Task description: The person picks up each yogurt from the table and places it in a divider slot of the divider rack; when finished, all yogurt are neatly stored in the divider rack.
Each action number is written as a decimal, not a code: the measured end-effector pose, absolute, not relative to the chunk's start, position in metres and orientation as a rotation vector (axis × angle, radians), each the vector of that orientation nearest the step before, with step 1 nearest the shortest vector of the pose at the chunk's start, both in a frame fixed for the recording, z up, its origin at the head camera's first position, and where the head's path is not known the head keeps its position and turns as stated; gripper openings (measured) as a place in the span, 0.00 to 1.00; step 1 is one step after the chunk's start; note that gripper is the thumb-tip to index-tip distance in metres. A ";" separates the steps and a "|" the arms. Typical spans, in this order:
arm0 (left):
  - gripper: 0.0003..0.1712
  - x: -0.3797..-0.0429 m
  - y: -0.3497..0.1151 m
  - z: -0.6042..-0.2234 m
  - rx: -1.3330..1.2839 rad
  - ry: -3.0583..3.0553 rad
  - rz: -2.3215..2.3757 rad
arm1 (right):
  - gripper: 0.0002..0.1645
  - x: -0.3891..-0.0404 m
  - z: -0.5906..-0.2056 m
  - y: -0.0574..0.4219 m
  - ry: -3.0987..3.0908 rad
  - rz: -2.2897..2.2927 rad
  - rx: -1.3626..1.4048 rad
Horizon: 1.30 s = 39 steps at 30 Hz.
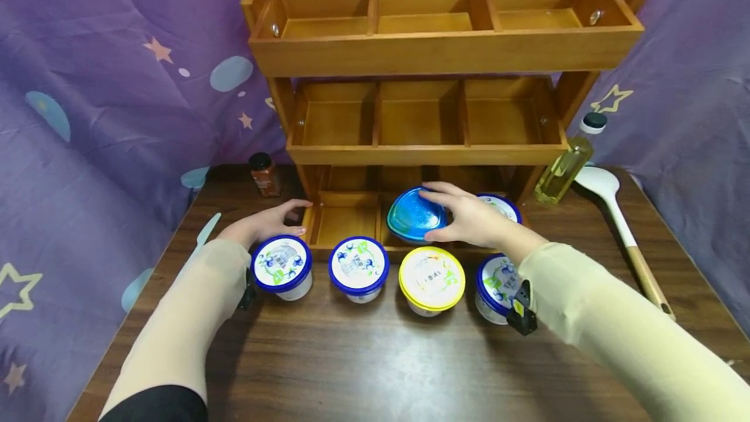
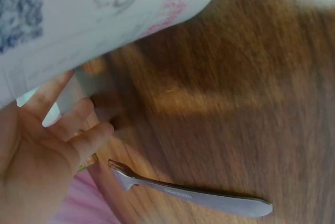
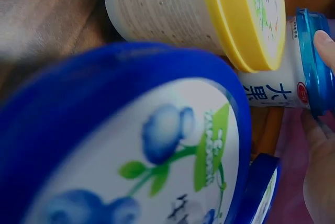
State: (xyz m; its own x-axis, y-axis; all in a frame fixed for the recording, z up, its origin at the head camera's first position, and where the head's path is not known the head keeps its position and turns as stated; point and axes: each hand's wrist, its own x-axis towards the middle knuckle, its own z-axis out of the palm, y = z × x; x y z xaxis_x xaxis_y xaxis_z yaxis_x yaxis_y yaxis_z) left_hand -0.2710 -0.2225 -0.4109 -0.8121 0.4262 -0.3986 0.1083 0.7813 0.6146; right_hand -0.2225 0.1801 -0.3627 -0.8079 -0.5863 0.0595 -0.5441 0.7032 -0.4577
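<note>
My right hand (image 1: 469, 217) grips a yogurt tub with a shiny blue lid (image 1: 416, 215), thumb and fingers about its lid, at the middle compartment of the rack's lowest tier. In the right wrist view that tub (image 3: 272, 85) shows a white printed side. My left hand (image 1: 272, 221) is at the left end of the lowest tier, its fingertips by the wooden edge. Before the rack stand a yellow-lidded tub (image 1: 431, 279) and blue-rimmed tubs (image 1: 359, 267), (image 1: 282, 264), (image 1: 498, 285). Another blue-rimmed tub (image 1: 499, 206), partly hidden by my right hand, sits in the right compartment.
The three-tier wooden rack (image 1: 445, 54) stands at the back. Left of it are a spice jar (image 1: 265, 174) and a slim metal utensil (image 2: 193, 192). To its right, an oil bottle (image 1: 565, 165) leans beside a white ladle with a wooden handle (image 1: 621, 226).
</note>
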 end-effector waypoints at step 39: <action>0.40 -0.272 -0.220 -0.408 0.365 2.433 0.788 | 0.34 -0.182 -0.353 0.212 2.938 -0.740 -1.229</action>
State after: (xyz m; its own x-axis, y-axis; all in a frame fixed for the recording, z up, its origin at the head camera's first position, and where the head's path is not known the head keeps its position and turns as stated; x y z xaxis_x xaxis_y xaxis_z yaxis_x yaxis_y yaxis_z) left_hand -0.2718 -0.2202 -0.4081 -0.8113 0.4076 -0.4191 0.0845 0.7911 0.6058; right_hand -0.1816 0.2124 -0.3527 -0.7103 -0.6439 0.2842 -0.7017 0.6163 -0.3574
